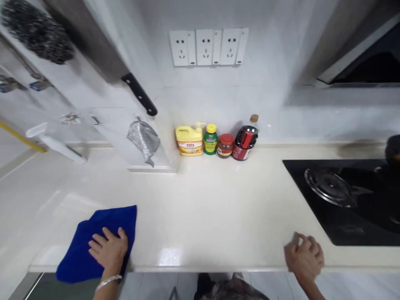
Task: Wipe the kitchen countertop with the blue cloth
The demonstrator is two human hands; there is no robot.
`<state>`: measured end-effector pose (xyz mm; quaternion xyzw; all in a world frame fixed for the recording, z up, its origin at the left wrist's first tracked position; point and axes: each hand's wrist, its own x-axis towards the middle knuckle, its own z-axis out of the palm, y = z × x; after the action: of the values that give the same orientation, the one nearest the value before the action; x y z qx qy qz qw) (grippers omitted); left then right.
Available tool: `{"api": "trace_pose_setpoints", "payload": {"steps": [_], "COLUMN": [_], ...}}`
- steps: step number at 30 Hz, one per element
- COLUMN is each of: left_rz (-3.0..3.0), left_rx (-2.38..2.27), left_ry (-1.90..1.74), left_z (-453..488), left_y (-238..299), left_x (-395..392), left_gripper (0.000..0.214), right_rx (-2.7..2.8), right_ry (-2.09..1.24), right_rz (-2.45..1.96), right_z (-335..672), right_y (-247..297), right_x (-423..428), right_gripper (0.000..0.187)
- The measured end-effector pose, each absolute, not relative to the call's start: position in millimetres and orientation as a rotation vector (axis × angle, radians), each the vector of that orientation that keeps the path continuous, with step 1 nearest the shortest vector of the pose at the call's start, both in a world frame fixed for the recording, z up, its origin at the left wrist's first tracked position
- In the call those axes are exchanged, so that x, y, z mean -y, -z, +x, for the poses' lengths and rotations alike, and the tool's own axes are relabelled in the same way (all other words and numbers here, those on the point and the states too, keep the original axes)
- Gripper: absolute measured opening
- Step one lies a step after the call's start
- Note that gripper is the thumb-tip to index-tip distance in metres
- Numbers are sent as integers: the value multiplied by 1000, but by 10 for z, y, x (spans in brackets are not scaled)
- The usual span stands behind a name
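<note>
My left hand [110,249] lies flat with fingers spread on a dark blue cloth [90,233]. The cloth is partly folded at its far edge, rests on the pale countertop [200,216] and hangs over the front edge. A bracelet circles the left wrist. Far to the right, near the counter's front edge, my right hand [305,255] has loosely bent fingers, slightly apart, with nothing visible in them. Whether it touches the counter I cannot tell.
Against the back wall stand a yellow detergent jug [189,141], a green bottle [210,139], a red-lidded jar [225,146] and a dark sauce bottle [245,141]. A black gas stove [337,216] is at right. A cleaver [140,93] and silvery cloth [143,139] hang at left.
</note>
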<state>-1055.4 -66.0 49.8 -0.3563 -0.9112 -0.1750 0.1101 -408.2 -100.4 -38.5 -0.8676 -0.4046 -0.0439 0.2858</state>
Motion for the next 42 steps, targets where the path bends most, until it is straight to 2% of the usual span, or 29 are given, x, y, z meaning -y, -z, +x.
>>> {"api": "trace_pose_setpoints", "payload": {"steps": [6, 14, 17, 21, 29, 36, 42], "left_rz": [-1618, -2245, -2445, -2661, -2999, -3347, -3442], "left_rx": [2411, 1917, 1715, 1512, 1058, 481, -29], "left_ry": [484, 370, 344, 306, 271, 43, -64], "left_z": [-9422, -8091, -7659, -7140, -6283, -5471, -5045], "left_y": [-362, -208, -188, -185, -189, -301, -352], "left_x": [292, 528, 581, 539, 381, 190, 85], "left_gripper": [72, 61, 63, 67, 69, 67, 86], "right_rx": [1080, 1118, 1003, 667, 39, -89, 244], "right_ry": [199, 120, -36, -322, -459, -434, -240], "right_rz": [-2264, -2134, -2005, -1612, -1406, -1423, -1588], "right_z": [-4141, -4139, -4108, -3968, -3776, -3913, -4010], "right_y": [342, 272, 206, 103, 82, 55, -61], "right_x": [971, 953, 921, 997, 1900, 2177, 2032], "right_gripper": [43, 42, 38, 28, 35, 37, 22]}}
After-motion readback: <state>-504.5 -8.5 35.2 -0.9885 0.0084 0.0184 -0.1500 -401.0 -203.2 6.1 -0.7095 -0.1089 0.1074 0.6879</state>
